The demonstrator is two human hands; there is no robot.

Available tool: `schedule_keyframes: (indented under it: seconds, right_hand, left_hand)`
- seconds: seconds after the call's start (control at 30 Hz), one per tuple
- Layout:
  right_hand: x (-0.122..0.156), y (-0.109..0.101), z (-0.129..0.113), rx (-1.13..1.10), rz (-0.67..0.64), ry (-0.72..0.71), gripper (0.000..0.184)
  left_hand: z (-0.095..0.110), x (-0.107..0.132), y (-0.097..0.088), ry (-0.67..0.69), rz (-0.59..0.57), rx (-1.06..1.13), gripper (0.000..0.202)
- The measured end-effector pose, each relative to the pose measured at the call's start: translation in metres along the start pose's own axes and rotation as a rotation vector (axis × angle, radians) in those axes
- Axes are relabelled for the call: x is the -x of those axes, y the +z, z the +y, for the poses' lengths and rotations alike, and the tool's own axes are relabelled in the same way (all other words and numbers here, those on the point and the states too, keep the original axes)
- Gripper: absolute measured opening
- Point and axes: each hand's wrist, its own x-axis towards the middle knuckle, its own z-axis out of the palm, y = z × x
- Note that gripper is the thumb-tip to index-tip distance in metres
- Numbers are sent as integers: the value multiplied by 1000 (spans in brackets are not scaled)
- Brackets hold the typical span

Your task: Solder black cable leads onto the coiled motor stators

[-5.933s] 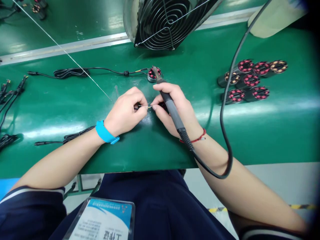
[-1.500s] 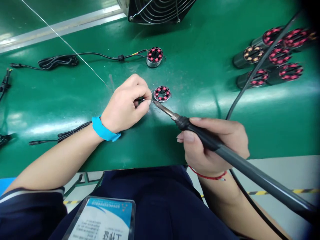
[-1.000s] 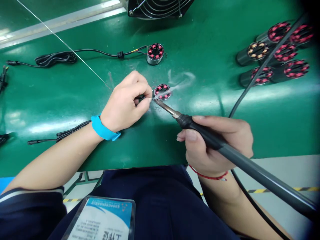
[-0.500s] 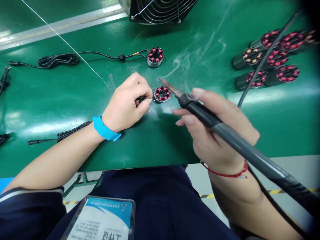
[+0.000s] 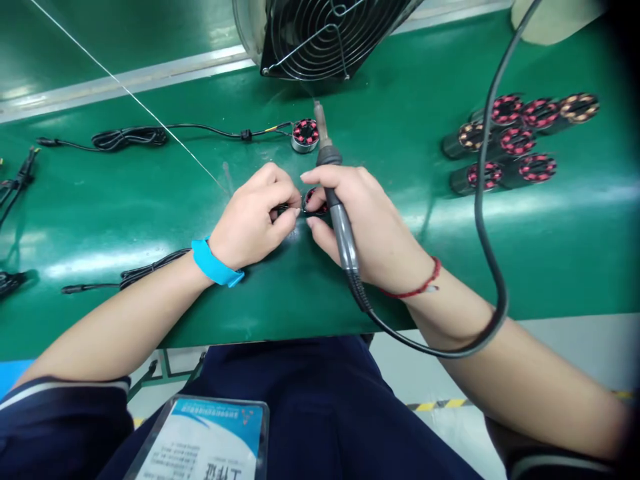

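Observation:
My left hand point(image 5: 260, 210), with a blue wrist strap, is closed in a pinch on the black cable point(image 5: 155, 267) where its thin wire ends meet a small motor stator point(image 5: 314, 211). That stator has red windings and is partly covered by my fingers. My right hand point(image 5: 357, 213) holds a soldering iron point(image 5: 344, 233) against the palm, its tip pointing away from me toward the fan. The right thumb and fingers reach around the stator; whether they press on it I cannot tell. Farther back stands a second stator point(image 5: 305, 136), joined to a coiled black cable point(image 5: 130, 137).
A black fan point(image 5: 320, 40) with a wire guard stands at the back. Several stators point(image 5: 517, 141) with red or copper windings are grouped at the right. The iron's cord point(image 5: 483, 200) loops over my right forearm. A thin solder strand point(image 5: 125, 87) slants down from upper left.
My right hand has moved left to the stator, and the iron has swung from pointing at it to pointing away toward the fan. The smoke has thinned. My left hand keeps its pinch.

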Motion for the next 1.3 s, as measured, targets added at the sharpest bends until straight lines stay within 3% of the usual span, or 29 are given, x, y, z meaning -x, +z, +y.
schedule_keyframes:
  seconds: [0.13,0.3,0.47,0.63,0.77,1.03,1.3]
  right_hand:
    - [2,14,8,30,83,-17,44]
    - [7,14,12,-111,154,-25,48]
    - [8,17,16,-164,120,4,57]
    - [7,21,18,-142,108,4,57]
    - [8,19,13,-128,99,-10,58]
    - [8,18,10,-137,96,-36,54]
    - [8,21,10,-138,98,-34,53]
  left_hand:
    - [2,0,-2,-25,-22,12,14]
    - [2,0,-11,-105,-102,-31,21]
    - [3,-7,-21,-222,-223,-72,6]
    - [9,-16,-30,-531,-278,260,12]
    - [12,-18,-31,-664,-204,430,15]
    - [12,-14,-24,-643,-220,339,20]
    - [12,-18,-35,-639,-331,268,19]
